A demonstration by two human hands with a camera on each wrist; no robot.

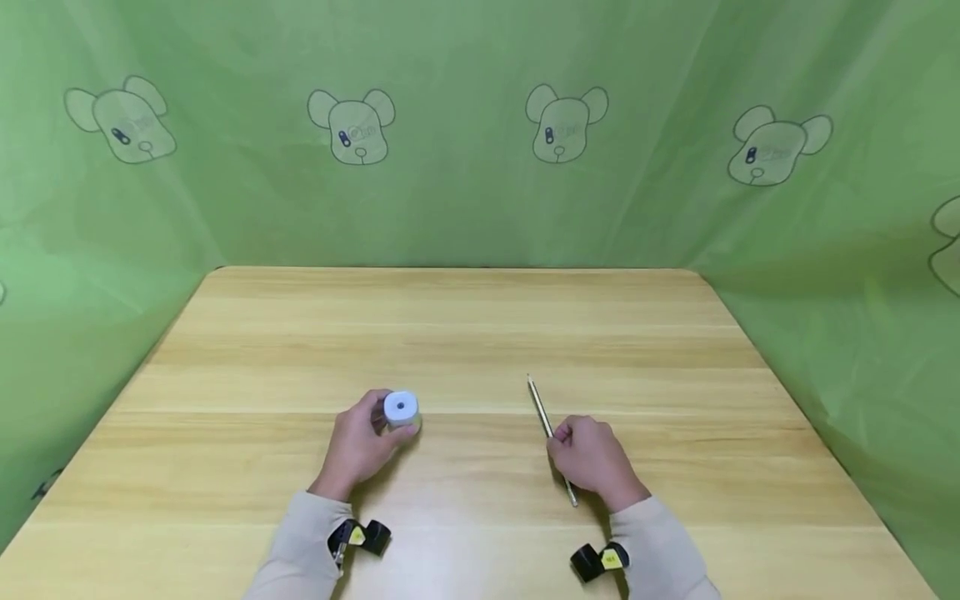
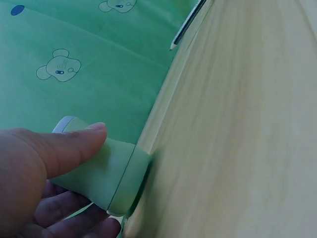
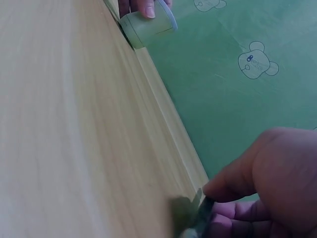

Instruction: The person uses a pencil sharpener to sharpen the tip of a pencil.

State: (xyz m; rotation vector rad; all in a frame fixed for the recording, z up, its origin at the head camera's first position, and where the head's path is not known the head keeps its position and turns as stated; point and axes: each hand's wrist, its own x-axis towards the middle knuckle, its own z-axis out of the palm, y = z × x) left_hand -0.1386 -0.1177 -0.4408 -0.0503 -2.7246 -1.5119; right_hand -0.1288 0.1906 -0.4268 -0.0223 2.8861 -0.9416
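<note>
My left hand holds a small pencil sharpener, with the thumb on one side and fingers round the other. Its pale top has a dark round hole and faces up; the light green body shows in the left wrist view. The base is at the table surface, and I cannot tell whether it touches. To the right, my right hand pinches a striped pencil along its shaft. The pencil's sharpened tip points away from me, its other end towards me. In the right wrist view the pencil is dark and blurred.
Both hands are over a light wooden table. Green cloth printed with bear heads hangs behind the table and along both sides. Each wrist wears a black camera, one by the left sleeve and one by the right sleeve.
</note>
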